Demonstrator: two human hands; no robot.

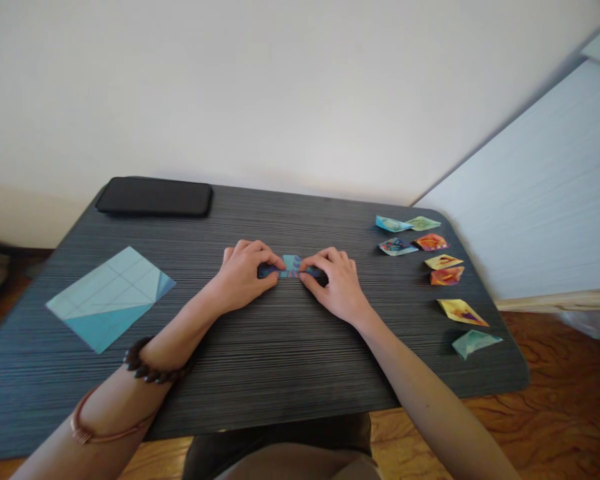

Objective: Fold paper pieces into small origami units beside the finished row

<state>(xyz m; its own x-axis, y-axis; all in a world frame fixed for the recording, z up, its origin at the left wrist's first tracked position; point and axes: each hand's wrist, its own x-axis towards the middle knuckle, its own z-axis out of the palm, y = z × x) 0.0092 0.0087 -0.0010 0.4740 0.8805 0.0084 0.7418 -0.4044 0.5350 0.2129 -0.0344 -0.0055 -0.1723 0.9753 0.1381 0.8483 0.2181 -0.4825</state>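
Between my hands, at the middle of the dark table, is a small folded piece of patterned paper (291, 265) in blue and teal. My left hand (247, 272) pinches its left end between thumb and fingers. On the opposite end, the thumb and fingers of my right hand (334, 280) close in the same way. My fingertips cover parts of both ends. A creased pale blue sheet (115, 293), with one edge folded over in teal, lies to the left of my left forearm.
A black phone-like slab (155, 197) lies at the table's back left. Several small folded paper boats or pods stand along the right side, among them a yellow one (463, 312) and a green one (475, 343). A wall rises behind the dark table (290, 373).
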